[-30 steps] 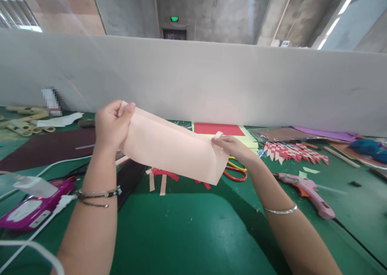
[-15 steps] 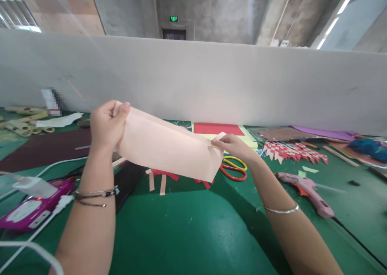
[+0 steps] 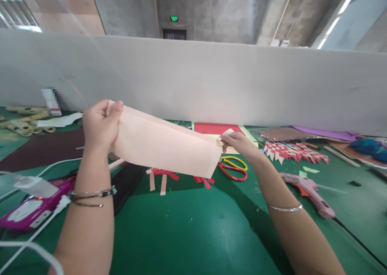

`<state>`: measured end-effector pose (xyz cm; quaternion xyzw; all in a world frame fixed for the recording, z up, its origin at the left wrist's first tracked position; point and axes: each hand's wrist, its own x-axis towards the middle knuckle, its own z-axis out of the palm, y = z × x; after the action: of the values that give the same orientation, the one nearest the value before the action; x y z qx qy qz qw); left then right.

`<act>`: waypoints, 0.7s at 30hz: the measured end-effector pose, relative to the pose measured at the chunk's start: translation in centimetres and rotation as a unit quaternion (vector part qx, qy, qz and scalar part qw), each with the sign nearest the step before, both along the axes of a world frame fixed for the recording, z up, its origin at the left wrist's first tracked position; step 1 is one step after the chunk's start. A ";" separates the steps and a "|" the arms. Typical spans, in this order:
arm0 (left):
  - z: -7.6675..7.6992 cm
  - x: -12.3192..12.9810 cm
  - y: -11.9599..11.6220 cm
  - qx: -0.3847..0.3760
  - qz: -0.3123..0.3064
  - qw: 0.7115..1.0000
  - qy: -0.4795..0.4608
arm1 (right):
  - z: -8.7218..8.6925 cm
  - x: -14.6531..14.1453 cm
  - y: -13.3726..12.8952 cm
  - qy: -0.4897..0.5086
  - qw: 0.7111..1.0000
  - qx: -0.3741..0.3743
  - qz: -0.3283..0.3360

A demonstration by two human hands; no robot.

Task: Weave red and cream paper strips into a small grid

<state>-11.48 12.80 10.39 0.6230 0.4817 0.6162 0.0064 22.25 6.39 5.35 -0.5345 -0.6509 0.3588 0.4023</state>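
No text is legible: characters on the lit green sign (image 3: pixel 174 19) on the back wall (image 3: pixel 223 13) are too small to read, and the item (image 3: pixel 51 101) at the table's (image 3: pixel 193 234) far edge is pixelated.

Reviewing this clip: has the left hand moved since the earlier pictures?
Yes: the left hand has shifted leftward, farther from the scissors, which lie unmoved.

This looks like a craft workshop: a glue gun (image 3: pixel 314 195) lies at four o'clock on the green worktop (image 3: pixel 181 234), bamboo-like tubes (image 3: pixel 18 129) at nine. At twelve, a lit sign (image 3: pixel 174 18) hangs on a concrete wall (image 3: pixel 217 9).
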 end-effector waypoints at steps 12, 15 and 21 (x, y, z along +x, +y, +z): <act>0.1 0.6 -0.3 -0.001 -0.004 1.000 0.009 | 0.3 -0.8 -0.4 -0.102 0.994 0.020 0.016; 0.1 0.5 -0.2 -0.001 -0.004 1.000 0.004 | 0.2 -0.6 -0.4 -0.060 0.998 0.008 0.028; -0.3 -0.6 0.4 0.001 -0.005 1.000 -0.001 | -0.3 -0.1 0.1 0.010 0.999 -0.012 0.035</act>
<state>-12.07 13.22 10.13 0.6246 0.4780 0.6175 0.0095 22.17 6.46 5.09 -0.5132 -0.6607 0.3857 0.3891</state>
